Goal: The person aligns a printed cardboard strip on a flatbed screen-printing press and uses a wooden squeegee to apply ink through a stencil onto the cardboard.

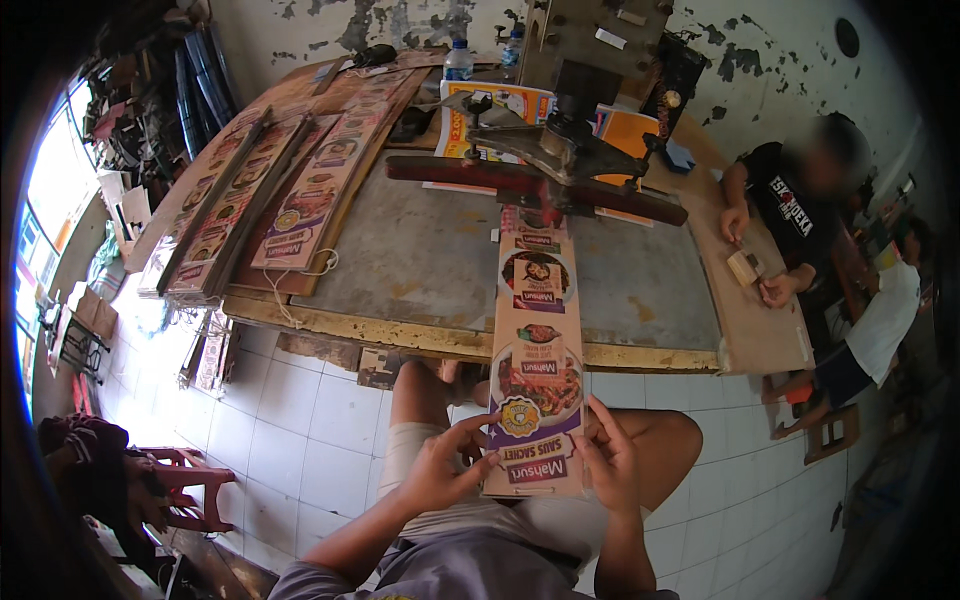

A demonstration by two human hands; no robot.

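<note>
The left hand [448, 466] and right hand [612, 460], fingers partly curled, pinched opposite edges of 1 long printed strip [538, 340] near its end; it ran onto the worktable [420, 270], beneath the red-barred press [560, 150]. Beyond stood 2 bottles [458, 64].

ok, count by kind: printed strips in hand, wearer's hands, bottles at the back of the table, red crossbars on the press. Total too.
Printed strip: 1
Hands (left hand, right hand): 2
Bottles: 2
Red crossbar: 1
Total: 6
</note>
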